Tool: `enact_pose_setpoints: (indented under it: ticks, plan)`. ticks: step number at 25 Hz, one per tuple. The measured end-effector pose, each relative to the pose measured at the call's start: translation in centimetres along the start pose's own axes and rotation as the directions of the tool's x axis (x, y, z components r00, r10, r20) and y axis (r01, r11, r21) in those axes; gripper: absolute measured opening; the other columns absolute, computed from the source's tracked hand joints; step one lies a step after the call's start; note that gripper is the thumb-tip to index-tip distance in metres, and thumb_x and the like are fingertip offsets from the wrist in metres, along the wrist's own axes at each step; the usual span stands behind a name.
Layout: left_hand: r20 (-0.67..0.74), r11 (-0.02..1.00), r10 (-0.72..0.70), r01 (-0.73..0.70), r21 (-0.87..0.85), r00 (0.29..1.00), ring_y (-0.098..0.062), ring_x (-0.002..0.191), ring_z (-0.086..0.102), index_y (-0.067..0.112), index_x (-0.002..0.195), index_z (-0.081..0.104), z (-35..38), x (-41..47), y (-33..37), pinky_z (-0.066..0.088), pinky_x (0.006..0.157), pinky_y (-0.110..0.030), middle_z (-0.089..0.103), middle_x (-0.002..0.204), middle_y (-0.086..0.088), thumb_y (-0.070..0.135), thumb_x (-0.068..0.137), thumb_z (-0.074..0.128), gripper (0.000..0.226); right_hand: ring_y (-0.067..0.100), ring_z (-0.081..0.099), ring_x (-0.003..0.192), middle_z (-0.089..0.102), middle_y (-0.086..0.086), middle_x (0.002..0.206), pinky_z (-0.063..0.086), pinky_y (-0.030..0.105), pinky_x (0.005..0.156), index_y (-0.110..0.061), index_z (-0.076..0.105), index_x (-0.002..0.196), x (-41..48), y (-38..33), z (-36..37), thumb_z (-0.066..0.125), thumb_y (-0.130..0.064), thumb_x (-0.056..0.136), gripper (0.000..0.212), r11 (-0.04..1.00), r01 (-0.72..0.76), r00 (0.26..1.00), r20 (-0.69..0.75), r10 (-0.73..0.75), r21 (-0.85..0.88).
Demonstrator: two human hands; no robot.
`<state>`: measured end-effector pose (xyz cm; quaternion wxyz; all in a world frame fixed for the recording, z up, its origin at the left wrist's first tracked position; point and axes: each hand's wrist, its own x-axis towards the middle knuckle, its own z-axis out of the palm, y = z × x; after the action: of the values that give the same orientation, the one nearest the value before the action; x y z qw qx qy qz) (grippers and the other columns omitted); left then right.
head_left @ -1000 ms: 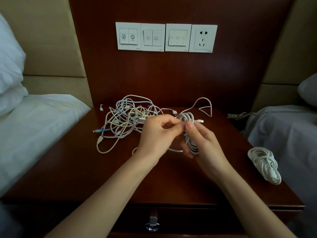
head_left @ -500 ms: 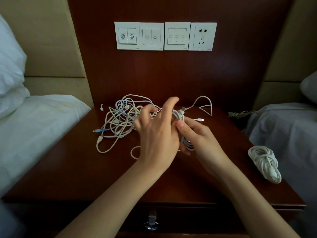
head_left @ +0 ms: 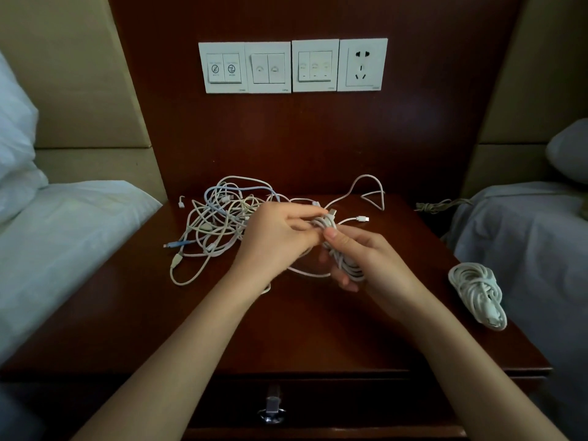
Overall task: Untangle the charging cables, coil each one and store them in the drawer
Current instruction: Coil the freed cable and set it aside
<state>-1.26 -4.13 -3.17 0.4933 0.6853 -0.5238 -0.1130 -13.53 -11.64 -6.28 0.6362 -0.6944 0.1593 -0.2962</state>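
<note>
R hand gripping half-wound white cable above nightstand, L hand pinching same cable nr plug end, tangled cables heaped back-L, finished coil at R edge, drawer closed, contents hidden

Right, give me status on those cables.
Right hand grips half-wound coil, left hand pinches its loose strand. Tangle unsorted behind. One finished coil at right edge. Drawer shut.

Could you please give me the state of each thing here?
Drawer: closed.
Tangled cables: knotted together on the nightstand.
Cable in hands: partly coiled, tail loose.
Finished coil: wound, at the nightstand's right edge.
Left hand: pinches that cable.
Right hand: grips its coil.
Wall socket: nothing plugged in.
</note>
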Motion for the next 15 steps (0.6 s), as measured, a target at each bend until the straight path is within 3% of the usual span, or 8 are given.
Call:
enact_pose_setpoints:
  ticks: [1,5,7,9,10,12,15]
  plan:
    - [0.072,0.985,-0.053,0.064,-0.159,0.996,0.003,0.077,0.067,0.020,0.109,0.070,-0.2,0.0,-0.1,0.047,0.071,-0.005,0.071,0.072,0.015,0.004,0.081,0.068,0.032,0.010,0.042,0.043,0.058,0.002,0.068,0.030,0.019,0.039,-0.014,0.065,0.090,0.0,0.0,-0.2,0.051,-0.030,0.091,0.021,1.000,0.002,1.000,-0.015,-0.002,0.008]
    - [0.222,0.945,-0.076,0.142,-0.296,0.972,-0.007,0.090,0.068,0.019,0.126,0.056,0.5,-0.2,-0.4,0.053,0.081,-0.016,0.069,0.098,0.002,-0.007,0.091,0.048,0.044,0.008,0.042,0.042,0.052,-0.003,0.058,0.030,0.020,0.039,-0.012,0.065,0.105,0.1,0.4,-0.6,0.048,-0.020,0.097,0.021,0.997,0.021,0.993,-0.111,-0.029,-0.077]
    - [0.047,0.997,-0.028,0.032,-0.074,0.998,-0.005,0.082,0.067,0.018,0.120,0.063,0.7,-0.2,-0.1,0.049,0.076,-0.010,0.070,0.098,0.000,0.000,0.089,0.050,0.038,0.002,0.043,0.040,0.052,-0.008,0.053,0.033,0.016,0.041,-0.020,0.064,0.112,0.2,0.5,-0.1,0.051,-0.016,0.095,0.021,0.976,0.058,0.987,-0.134,-0.088,-0.212]
    - [-0.077,0.944,0.099,-0.069,0.323,0.992,-0.002,0.082,0.061,0.021,0.113,0.068,0.5,-0.3,0.5,0.042,0.069,-0.008,0.067,0.093,0.007,0.015,0.087,0.057,0.029,-0.005,0.055,0.052,0.058,-0.020,0.062,0.040,0.010,0.049,-0.036,0.060,0.111,0.1,0.5,0.3,0.057,-0.016,0.092,0.028,0.906,0.100,0.974,-0.146,-0.173,-0.410]
    - [-0.055,0.927,0.133,-0.105,0.361,0.990,-0.002,0.084,0.059,0.022,0.113,0.068,0.4,-0.2,0.3,0.041,0.067,-0.011,0.062,0.091,0.011,0.020,0.087,0.058,0.028,-0.010,0.058,0.066,0.061,-0.025,0.074,0.045,0.009,0.058,-0.038,0.058,0.113,0.1,0.6,0.4,0.059,-0.016,0.090,0.031,0.859,0.116,0.964,-0.152,-0.218,-0.499]
    - [0.031,0.962,0.145,-0.148,0.229,0.989,-0.001,0.083,0.061,0.020,0.113,0.069,0.3,-0.1,-0.2,0.047,0.071,-0.012,0.063,0.092,0.012,0.022,0.087,0.060,0.027,-0.007,0.059,0.091,0.062,-0.019,0.101,0.050,0.014,0.078,-0.028,0.058,0.123,-0.1,0.9,0.1,0.062,-0.019,0.088,0.036,0.781,0.114,0.941,-0.186,-0.284,-0.614]
    - [-0.081,0.955,0.273,-0.260,0.141,0.959,-0.003,0.081,0.064,0.013,0.106,0.072,0.8,0.2,-1.5,0.050,0.074,-0.015,0.071,0.092,0.002,0.019,0.087,0.065,0.021,0.008,0.055,0.104,0.059,-0.003,0.115,0.048,0.022,0.087,-0.022,0.052,0.133,0.0,1.0,-0.1,0.062,-0.024,0.088,0.047,0.696,0.064,0.927,-0.215,-0.306,-0.715]
